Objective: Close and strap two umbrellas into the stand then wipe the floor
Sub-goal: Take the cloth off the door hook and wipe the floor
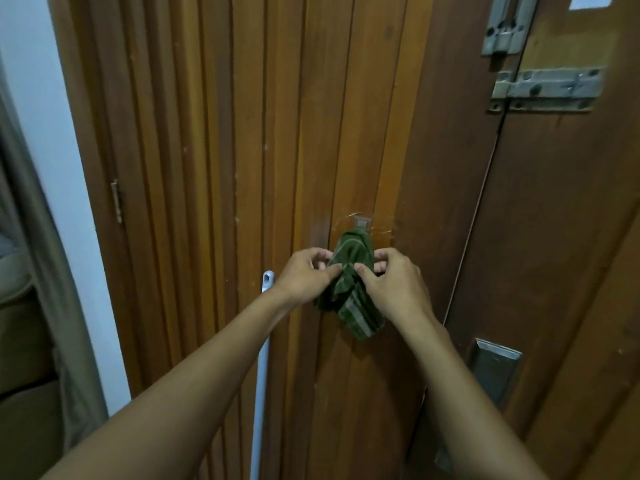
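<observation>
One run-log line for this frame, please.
left hand: pinches green cloth | right hand: pinches green cloth | green cloth: top at door hook

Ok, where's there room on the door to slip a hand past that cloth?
Free: bare door above the hook, up to the bolts; also the panel between the green cloth and the metal plate lower right. Crowded: left hand and right hand both grip the cloth, and the white pole stands left of the left hand.

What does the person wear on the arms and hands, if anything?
Nothing that shows. The left hand and right hand have no gloves, and no ring or watch is visible. The left arm and right arm are bare, with no sleeve in view.
</observation>
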`<state>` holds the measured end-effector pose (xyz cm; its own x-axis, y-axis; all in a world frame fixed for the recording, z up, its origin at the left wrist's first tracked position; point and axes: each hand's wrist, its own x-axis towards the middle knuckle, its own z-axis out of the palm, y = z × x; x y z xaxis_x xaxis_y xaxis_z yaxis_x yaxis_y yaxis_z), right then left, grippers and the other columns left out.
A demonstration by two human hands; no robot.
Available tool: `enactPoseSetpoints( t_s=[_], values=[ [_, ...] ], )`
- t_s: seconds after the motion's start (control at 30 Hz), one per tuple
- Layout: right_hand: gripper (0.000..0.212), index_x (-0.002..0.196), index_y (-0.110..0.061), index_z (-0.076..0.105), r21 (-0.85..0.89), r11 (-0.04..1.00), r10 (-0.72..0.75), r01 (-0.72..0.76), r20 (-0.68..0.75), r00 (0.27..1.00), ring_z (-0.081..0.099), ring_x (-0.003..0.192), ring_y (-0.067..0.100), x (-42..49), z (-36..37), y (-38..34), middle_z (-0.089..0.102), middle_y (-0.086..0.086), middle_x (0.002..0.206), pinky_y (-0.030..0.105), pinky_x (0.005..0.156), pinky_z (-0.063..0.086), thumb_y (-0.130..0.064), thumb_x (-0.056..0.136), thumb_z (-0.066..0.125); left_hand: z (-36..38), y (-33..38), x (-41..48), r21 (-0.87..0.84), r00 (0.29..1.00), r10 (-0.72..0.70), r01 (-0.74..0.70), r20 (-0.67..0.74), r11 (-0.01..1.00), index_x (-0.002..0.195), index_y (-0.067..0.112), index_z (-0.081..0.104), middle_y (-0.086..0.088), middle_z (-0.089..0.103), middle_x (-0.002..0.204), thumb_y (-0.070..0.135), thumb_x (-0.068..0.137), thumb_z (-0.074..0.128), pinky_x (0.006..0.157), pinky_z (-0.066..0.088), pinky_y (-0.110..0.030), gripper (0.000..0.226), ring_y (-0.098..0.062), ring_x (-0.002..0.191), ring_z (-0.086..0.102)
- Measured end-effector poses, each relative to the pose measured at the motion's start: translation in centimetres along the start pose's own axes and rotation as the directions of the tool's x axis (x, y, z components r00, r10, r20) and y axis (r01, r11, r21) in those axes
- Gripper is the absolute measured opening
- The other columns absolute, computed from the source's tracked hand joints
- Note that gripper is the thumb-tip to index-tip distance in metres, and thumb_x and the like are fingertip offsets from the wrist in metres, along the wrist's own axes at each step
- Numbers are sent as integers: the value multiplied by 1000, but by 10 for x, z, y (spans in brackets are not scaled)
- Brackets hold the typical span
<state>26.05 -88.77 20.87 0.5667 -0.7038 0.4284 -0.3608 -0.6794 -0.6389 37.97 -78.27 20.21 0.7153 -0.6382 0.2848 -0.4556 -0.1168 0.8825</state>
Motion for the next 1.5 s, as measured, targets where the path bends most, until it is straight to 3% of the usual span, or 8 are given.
enactPoseSetpoints(
  t_s=[0.2, 0.37, 0.57, 0.87, 0.97, 1.13, 1.37, 1.5],
  values=[
    [19, 107, -27, 63, 111, 982, -143, 156, -119, 983, 61, 88, 9, -7, -28, -26, 63, -8, 101, 27, 70, 52, -38, 92, 65, -16, 13, -6, 24, 996, 82, -83, 40, 996, 94, 12, 68, 1, 55, 120, 26, 92, 64, 87, 43, -25, 14, -12, 109, 54],
    [10, 102, -33, 57, 118, 945, -278, 304, -195, 940, 55, 98, 6, -38, -58, -51, 57, -11, 105, 22, 76, 42, -33, 94, 63, -41, 36, -38, -296, 973, 223, -195, 64, 935, 87, 17, 51, -3, 63, 92, 13, 92, 63, 71, 50, -31, 14, -18, 85, 61],
    [11, 99, -37, 54, 147, 950, -266, 276, -85, 960, 63, 86, -3, -101, -90, -51, 66, -15, 93, 22, 66, 53, -28, 97, 61, -54, 49, -91, -387, 968, 135, -43, 212, 921, 107, 14, 43, -9, 69, 104, 7, 83, 75, 73, 56, -31, 41, -17, 86, 68],
    [41, 109, -32, 68, 49, 999, -23, 18, 104, 994, 68, 94, -1, -194, -155, 1, 72, -17, 102, 23, 82, 56, -43, 71, 79, -28, 52, -161, -69, 827, 87, -58, 555, 996, 98, 17, 70, 0, 77, 90, 25, 77, 82, 74, 60, -28, 25, -12, 82, 75],
    [30, 100, -30, 73, 105, 992, 55, -72, 156, 986, 71, 83, -3, -232, -187, 20, 76, -16, 89, 12, 68, 54, -36, 72, 81, -10, 59, -188, -55, 738, 102, -88, 667, 995, 105, 14, 69, -2, 77, 97, 25, 82, 77, 78, 59, -29, 27, -14, 89, 74],
    [17, 98, -18, 76, 159, 974, 133, -160, 167, 977, 74, 81, 8, -304, -236, 67, 78, -7, 87, 20, 72, 58, -27, 84, 76, 37, 76, -243, -113, 680, 128, -67, 722, 991, 106, 14, 70, -2, 77, 97, 24, 84, 75, 77, 59, -28, 25, -17, 90, 74],
    [10, 95, -7, 62, 429, 862, 292, -269, 13, 956, 73, 76, 11, -440, -300, 150, 75, -4, 81, 20, 64, 54, -17, 94, 64, 161, 108, -378, -149, 750, 70, 38, 658, 988, 101, 14, 72, -3, 77, 90, 23, 84, 76, 71, 62, -30, 20, -15, 78, 75],
    [10, 89, -19, 58, 327, 907, 348, -267, -224, 910, 68, 74, -1, -507, -324, 197, 70, -7, 82, 15, 66, 50, -13, 95, 64, 240, 123, -456, -159, 804, -6, 124, 594, 979, 96, 10, 74, -4, 77, 89, 21, 82, 79, 69, 62, -33, 19, -17, 77, 75]
  ],
)
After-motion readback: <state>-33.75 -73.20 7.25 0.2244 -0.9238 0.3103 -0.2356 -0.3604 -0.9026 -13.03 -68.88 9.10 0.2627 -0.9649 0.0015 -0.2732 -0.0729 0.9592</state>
